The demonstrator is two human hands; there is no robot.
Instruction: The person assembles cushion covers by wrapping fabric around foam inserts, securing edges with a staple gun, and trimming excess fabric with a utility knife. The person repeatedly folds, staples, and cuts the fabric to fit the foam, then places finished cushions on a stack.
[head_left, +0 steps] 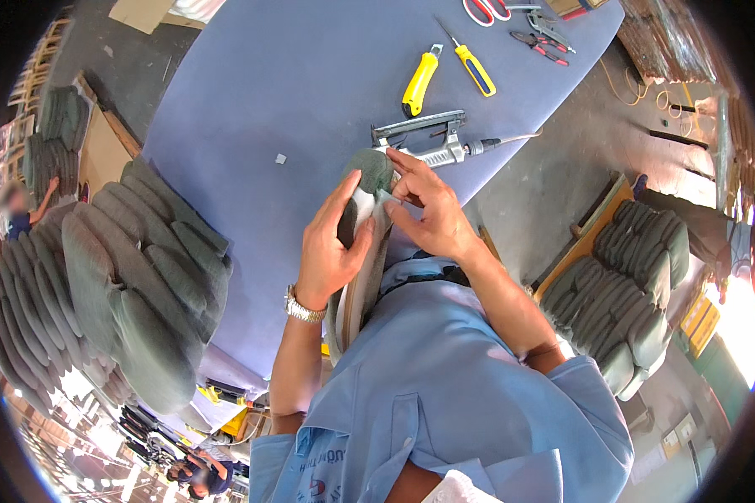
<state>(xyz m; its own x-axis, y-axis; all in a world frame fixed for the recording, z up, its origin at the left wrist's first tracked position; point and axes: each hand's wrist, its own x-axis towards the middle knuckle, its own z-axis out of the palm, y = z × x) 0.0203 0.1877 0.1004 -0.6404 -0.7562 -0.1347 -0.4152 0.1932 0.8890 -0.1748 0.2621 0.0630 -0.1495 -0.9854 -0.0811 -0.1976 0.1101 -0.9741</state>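
A grey-green padded seat cushion [369, 172] on a wooden board stands on edge against my chest, its top near the blue table's edge. My left hand [331, 243] grips its side, thumb on the fabric, a metal watch on the wrist. My right hand [428, 205] pinches the pale fabric edge at the top of the cushion. Just beyond my fingers a metal pneumatic staple gun [424, 138] lies on the blue padded table [294, 92], its hose running right.
A yellow-handled knife [419, 81], a yellow-and-blue screwdriver [473, 67], red scissors [485, 10] and pliers [541, 38] lie on the table's far side. Stacks of finished grey-green cushions [134, 277] sit left, more cushions [625, 293] right on a pallet. Another person [21, 214] stands far left.
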